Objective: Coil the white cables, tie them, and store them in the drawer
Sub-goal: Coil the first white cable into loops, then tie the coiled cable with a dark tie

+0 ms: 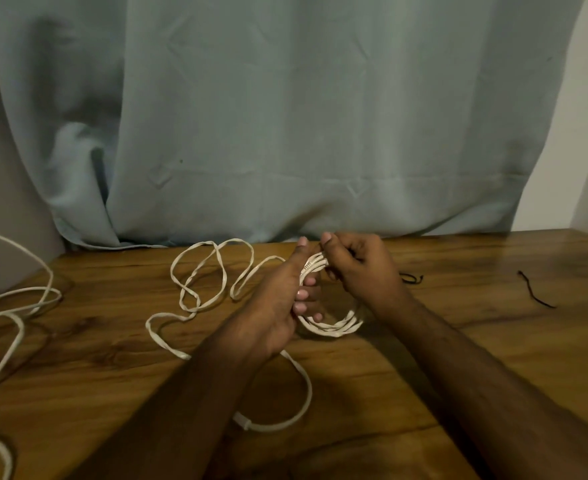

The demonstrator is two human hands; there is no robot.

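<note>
A flat white cable [195, 282] lies in loose loops across the middle of the wooden table [476, 341]. Part of it is wound into a small coil [334, 327] held between both hands above the table. My left hand [282, 303] grips the coil's left side, fingers curled through it. My right hand [358, 268] pinches the strands at the coil's top. The cable's tail runs under my left wrist in an arc to a connector [242, 420] near the front. A second white cable [12, 306] sprawls at the table's left edge.
Two short black ties lie on the table to the right, one [412, 278] just behind my right hand, another [535, 289] farther right. A pale blue curtain [285, 116] hangs behind the table. No drawer is in view.
</note>
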